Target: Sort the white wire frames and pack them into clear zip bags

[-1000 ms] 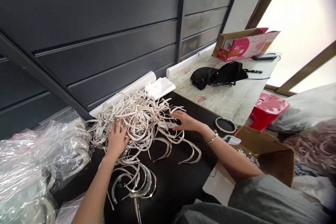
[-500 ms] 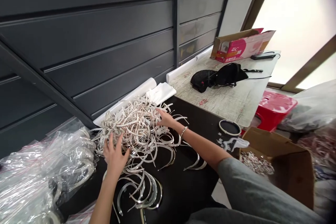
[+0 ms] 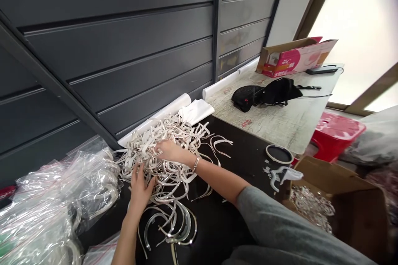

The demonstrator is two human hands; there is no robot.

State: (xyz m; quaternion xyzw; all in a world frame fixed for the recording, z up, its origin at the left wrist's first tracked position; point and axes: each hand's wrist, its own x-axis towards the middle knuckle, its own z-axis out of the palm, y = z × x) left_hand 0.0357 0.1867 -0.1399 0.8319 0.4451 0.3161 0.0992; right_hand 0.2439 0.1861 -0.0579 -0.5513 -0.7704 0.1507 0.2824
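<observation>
A tangled heap of thin, curved headbands (image 3: 174, 174), whitish with shiny metallic edges, lies on the dark table. My right hand (image 3: 170, 151), with a bracelet at its wrist, reaches across the top of the heap. Its fingers are bent in among the headbands, with the tips partly hidden. At the heap's near left edge, my left hand (image 3: 141, 186) is open, thumb and fingers apart and touching the bands. Several loose headbands (image 3: 182, 225) lie fanned out in front of the heap, toward me.
Clear zip bags (image 3: 62, 198) of curved bands crowd the left side. White rolls (image 3: 171, 105) lie along the dark wall. At right are a pale tabletop (image 3: 273, 122) with a black bag (image 3: 273, 93) and a pink carton (image 3: 295, 60), a ring (image 3: 279, 154), a cardboard box (image 3: 351, 203) and a red stool (image 3: 338, 132).
My right hand has moved left from the heap's right side onto its top middle, its fingers now bent into the bands. My left hand stays at the near left edge. The view has shifted slightly.
</observation>
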